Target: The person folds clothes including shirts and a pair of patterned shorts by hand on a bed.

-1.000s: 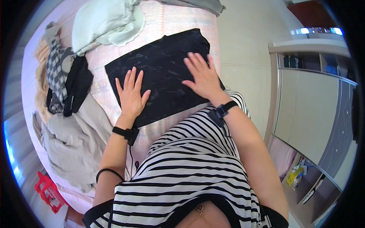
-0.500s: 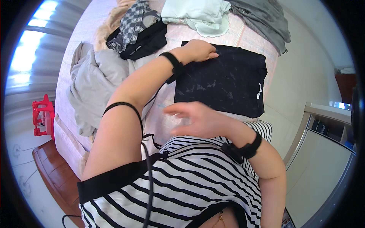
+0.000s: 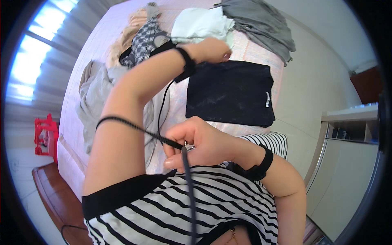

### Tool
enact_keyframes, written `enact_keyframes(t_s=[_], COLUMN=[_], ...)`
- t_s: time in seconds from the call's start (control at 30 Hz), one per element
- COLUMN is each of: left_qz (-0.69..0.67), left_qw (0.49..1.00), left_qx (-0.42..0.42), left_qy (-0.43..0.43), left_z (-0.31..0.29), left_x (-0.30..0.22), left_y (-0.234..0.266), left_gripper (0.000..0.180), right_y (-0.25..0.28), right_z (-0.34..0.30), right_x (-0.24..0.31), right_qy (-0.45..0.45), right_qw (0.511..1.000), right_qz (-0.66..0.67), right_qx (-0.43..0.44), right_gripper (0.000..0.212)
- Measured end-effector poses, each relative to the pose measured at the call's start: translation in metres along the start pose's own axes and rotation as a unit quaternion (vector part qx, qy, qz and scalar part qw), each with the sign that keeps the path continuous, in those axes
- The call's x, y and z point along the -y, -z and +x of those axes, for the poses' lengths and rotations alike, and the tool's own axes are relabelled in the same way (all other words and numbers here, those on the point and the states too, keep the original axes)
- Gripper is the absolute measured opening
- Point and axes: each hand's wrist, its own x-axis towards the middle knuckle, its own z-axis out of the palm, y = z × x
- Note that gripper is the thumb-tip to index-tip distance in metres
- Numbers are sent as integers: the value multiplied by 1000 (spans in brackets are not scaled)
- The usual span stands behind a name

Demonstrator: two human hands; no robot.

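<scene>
A black folded garment (image 3: pixel 228 92) lies flat on the bed with a small white tag at its right side. My left hand (image 3: pixel 212 50) is over its far edge, fingers curled in and slightly blurred; whatever is in them, if anything, is hidden. My right hand (image 3: pixel 200 143) is in front of my body, closed around a black cable (image 3: pixel 139 130). That cable runs from around my left arm to the right hand, then down over my striped top. Each wrist wears a black strap.
Beyond my left hand is a folded pale garment (image 3: pixel 200 25), with a dark grey garment (image 3: pixel 261 28) to its right. A light grey garment (image 3: pixel 98 90) and a checked garment (image 3: pixel 145 41) lie left. A cabinet (image 3: pixel 347 175) stands at right, a red plastic item (image 3: pixel 45 136) at left.
My right hand has moved left and closed on the cable, drawing it to the right. My left hand has risen a little from the black garment's far edge. The view has shifted slightly.
</scene>
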Motion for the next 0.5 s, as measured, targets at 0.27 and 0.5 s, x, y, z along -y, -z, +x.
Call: enact_keyframes(t_s=[0.27,0.5], left_qz=[-245,-252], left_qw=[969,950], left_qx=[-23,-12], left_qy=[-7,-181], left_z=[-48,-15], left_x=[-50,-113], left_y=[-56,-47], left_gripper=[17,13], right_y=[-77,-123], right_z=[32,5], right_x=[65,59], right_qy=[185,510], right_qw=[950,808], right_qz=[-232,-271], right_qx=[96,118], right_gripper=[15,16])
